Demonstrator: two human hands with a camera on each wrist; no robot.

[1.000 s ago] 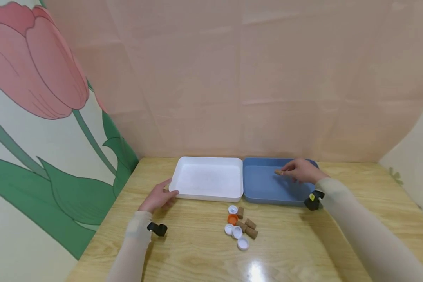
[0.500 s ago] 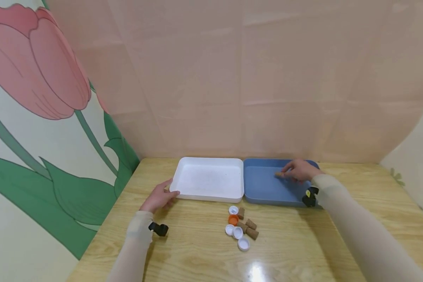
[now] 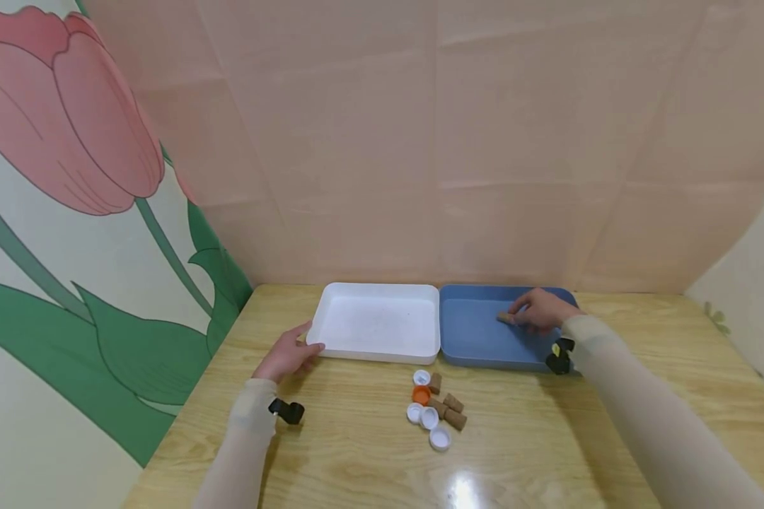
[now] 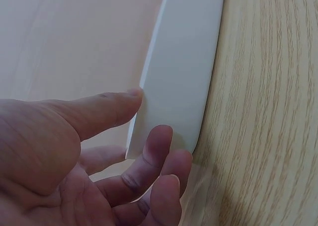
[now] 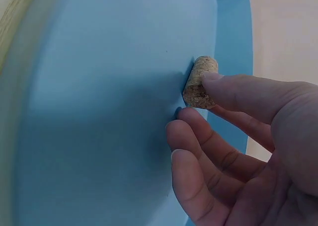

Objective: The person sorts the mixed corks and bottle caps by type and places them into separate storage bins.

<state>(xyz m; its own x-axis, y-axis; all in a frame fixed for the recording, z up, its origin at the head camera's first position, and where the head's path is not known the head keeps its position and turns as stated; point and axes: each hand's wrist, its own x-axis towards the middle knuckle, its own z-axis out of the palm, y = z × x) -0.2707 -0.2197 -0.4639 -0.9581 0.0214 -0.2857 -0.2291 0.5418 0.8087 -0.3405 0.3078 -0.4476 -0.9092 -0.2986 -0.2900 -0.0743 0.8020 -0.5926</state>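
A tapered cork is pinched between the thumb and a finger of my right hand, low over the floor of the blue tray. In the right wrist view that hand's other fingers are loosely curled beside the cork. My left hand grips the near left corner of the white tray. Its thumb lies against the rim in the left wrist view, with an index finger behind the corner and the rest bent outside the wall.
In front of the trays, several corks lie on the wooden table among white bottle caps and one orange cap. The two trays stand side by side against a draped pinkish cloth.
My right hand has come slightly lower with the cork, and its wrist has shifted a little left. My left hand stays at the white tray's corner.
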